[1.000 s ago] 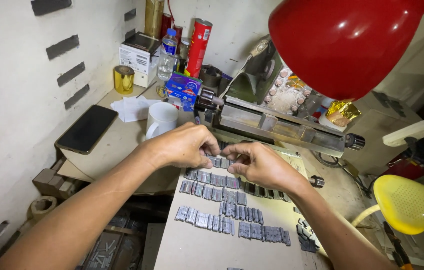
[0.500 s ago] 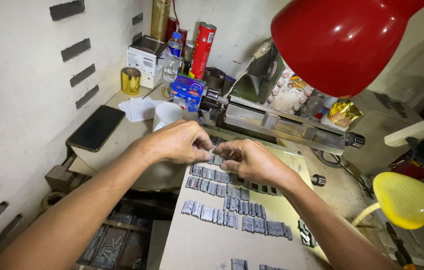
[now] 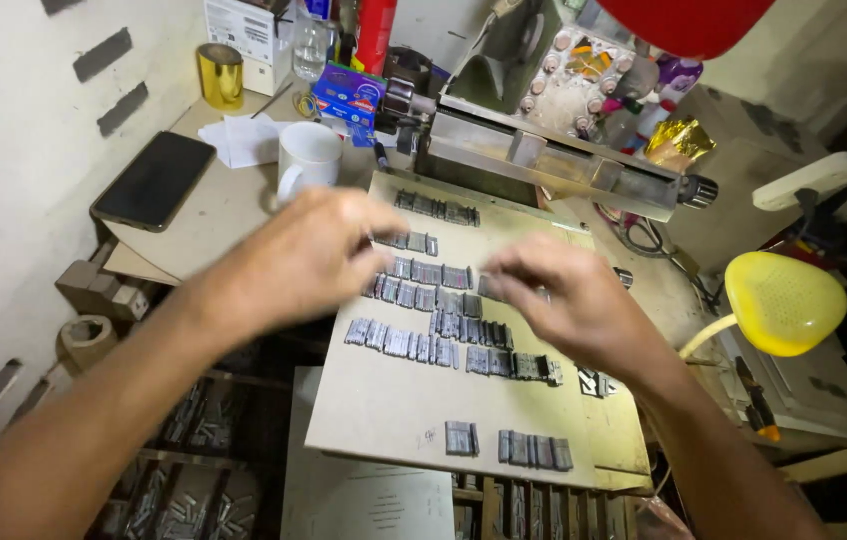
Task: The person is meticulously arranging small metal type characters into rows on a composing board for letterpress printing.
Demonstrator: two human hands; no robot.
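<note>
A flat tan board (image 3: 384, 410) lies in front of me with several rows of small grey metal blocks (image 3: 444, 345) on it. My left hand (image 3: 309, 255) hovers over the board's upper left part, fingers curled and blurred by motion. Over the middle rows is my right hand (image 3: 569, 300), fingers bent down near the blocks. Whether either hand pinches a block is hidden by blur. A short separate row of blocks (image 3: 514, 447) sits near the board's front edge.
A white mug (image 3: 306, 158), a dark phone (image 3: 154, 180), a gold tape roll (image 3: 221, 75) and boxes stand on the bench at left. A long metal machine (image 3: 564, 165) runs behind the board. A yellow lamp head (image 3: 784, 300) is at right.
The view has dipped toward the board. Both hands have drawn apart from the back rows, the left moving left, the right moving right and nearer to me.
</note>
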